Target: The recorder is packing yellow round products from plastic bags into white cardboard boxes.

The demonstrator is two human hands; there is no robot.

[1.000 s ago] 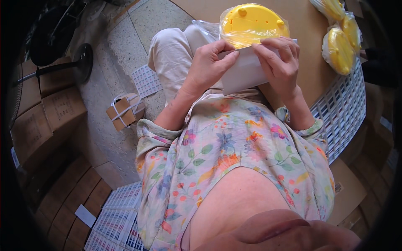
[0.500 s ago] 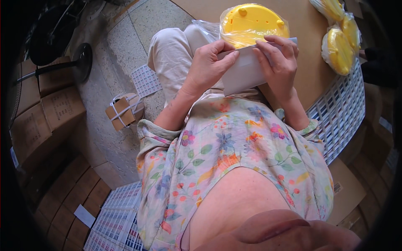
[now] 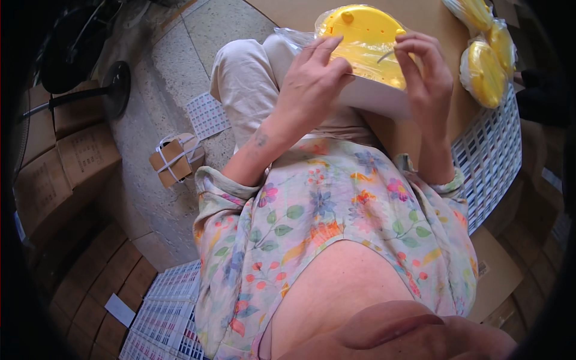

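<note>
My left hand [image 3: 318,78] is at the left end of a plain white sheet [image 3: 378,96], apparently holding it; the fingers hide part of the grip. To its right, my right hand [image 3: 427,75] is raised with thumb and fingers drawn together. A thin pale curved strip [image 3: 386,57] sticks out from its fingertips and seems pinched there. Just beyond both hands, a round yellow plastic piece [image 3: 363,30] lies in clear wrap on the brown cardboard surface [image 3: 441,114]. The sheet's upper edge overlaps its near side.
Several wrapped yellow pieces [image 3: 487,72] sit at the far right, near a white lattice crate [image 3: 489,156]. On the floor at left are a printed sheet of small marks [image 3: 208,115] and a strapped cardboard bundle [image 3: 175,161]. Stacked cartons [image 3: 63,165] and a black round stand base [image 3: 119,90] stand farther left.
Both hands have moved apart along the sheet. The right has shifted right, and a pale strip now shows at its fingertips. The sheet has tilted lower, uncovering more of the yellow piece.
</note>
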